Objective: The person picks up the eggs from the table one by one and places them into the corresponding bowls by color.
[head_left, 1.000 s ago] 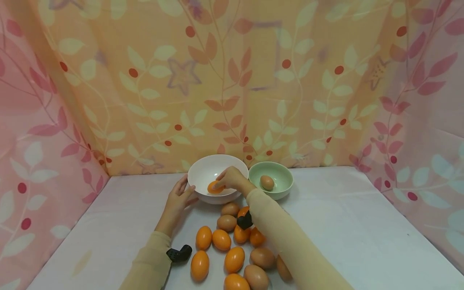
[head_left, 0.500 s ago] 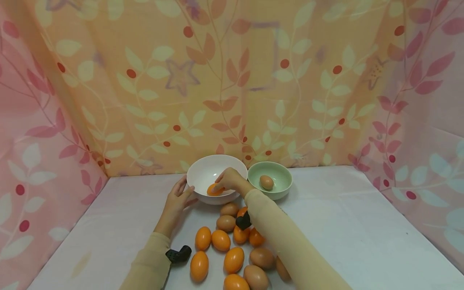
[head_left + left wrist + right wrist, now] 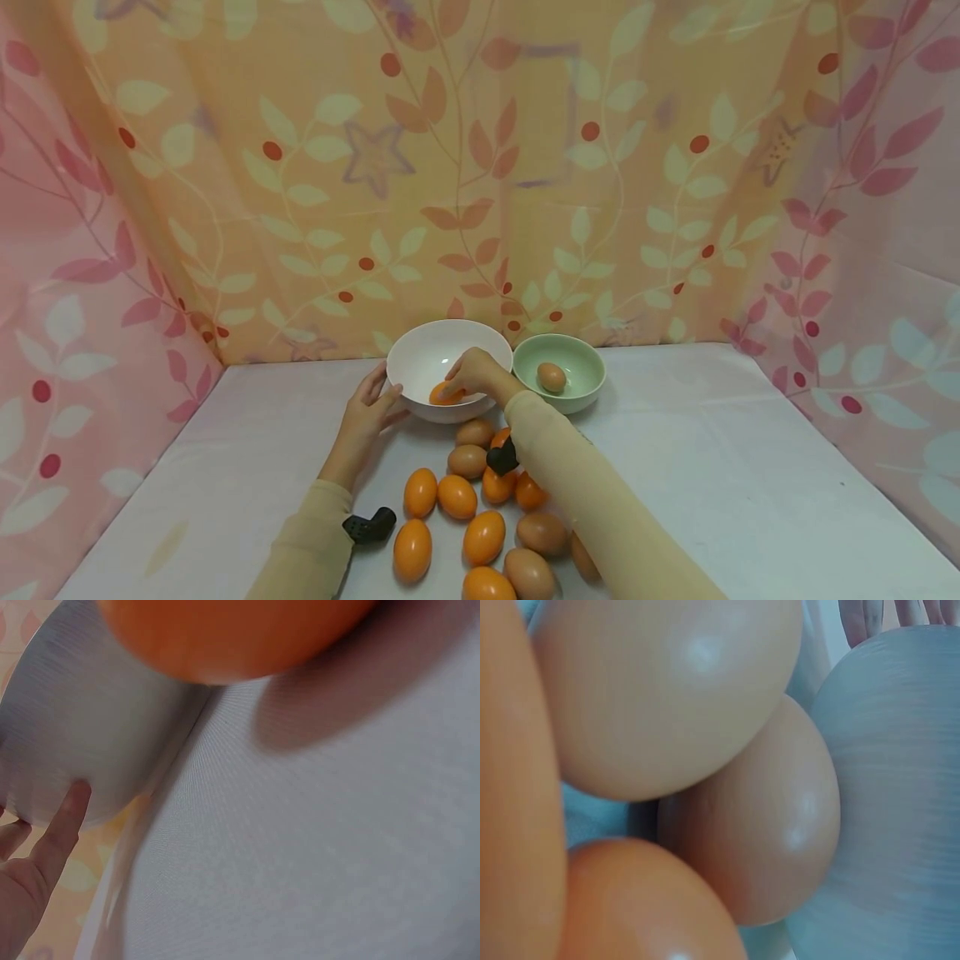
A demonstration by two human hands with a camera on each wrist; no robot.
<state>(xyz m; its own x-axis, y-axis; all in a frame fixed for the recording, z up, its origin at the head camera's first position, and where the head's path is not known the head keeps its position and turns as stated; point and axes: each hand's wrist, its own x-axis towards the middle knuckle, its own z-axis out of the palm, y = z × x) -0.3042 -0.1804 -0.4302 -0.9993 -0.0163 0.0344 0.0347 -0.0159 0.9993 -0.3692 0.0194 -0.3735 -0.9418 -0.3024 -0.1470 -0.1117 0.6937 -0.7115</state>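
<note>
Inside the white bowl [image 3: 420,358], my right hand [image 3: 477,372] pinches an orange egg [image 3: 442,395] low against the near wall. The fingertips partly cover that egg. My left hand [image 3: 367,414] rests on the bowl's left side, its thumb near the rim. In the left wrist view, a straight finger [image 3: 66,821] touches the bowl's outer wall [image 3: 97,727]. Beside the white bowl stands a smaller green bowl [image 3: 588,386] with one brown egg [image 3: 552,377] in it. The right wrist view shows brown eggs [image 3: 757,825] close to the white bowl, not the right hand.
Several orange eggs [image 3: 457,497] and brown eggs [image 3: 530,573] lie on the white tablecloth [image 3: 750,467] between the forearms. The right sleeve [image 3: 600,500] hides part of them. A patterned curtain [image 3: 480,167] hangs right behind the bowls.
</note>
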